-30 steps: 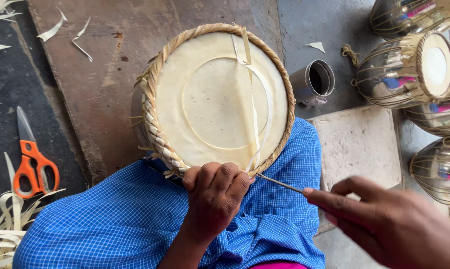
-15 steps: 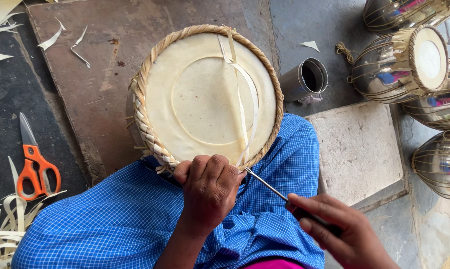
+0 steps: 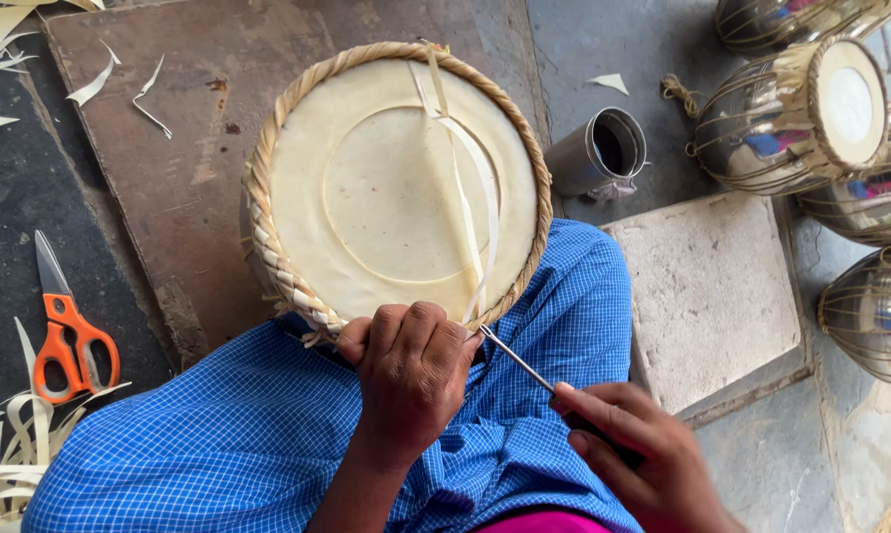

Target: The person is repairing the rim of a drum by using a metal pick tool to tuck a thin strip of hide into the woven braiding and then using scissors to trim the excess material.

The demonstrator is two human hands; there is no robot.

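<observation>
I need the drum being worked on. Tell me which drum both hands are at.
The unfinished drum on the blue-clad lap, plain head ringed by woven straps; the shiny metal drums lie apart, at right.

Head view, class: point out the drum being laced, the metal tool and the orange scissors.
Drum [image 3: 386,197]: head view, on the pale skin at its centre.
Metal tool [image 3: 519,360]: head view, on the thin shaft between the hands.
Orange scissors [image 3: 65,341]: head view, on the orange handles.

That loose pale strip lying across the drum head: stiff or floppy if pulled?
Probably floppy: the pale strip is thin and flat and drapes in a curve over the drum head. Likely light, like the curled offcuts on the floor. It may resist a tug, since its near end runs under the left hand at the braided rim.
</observation>
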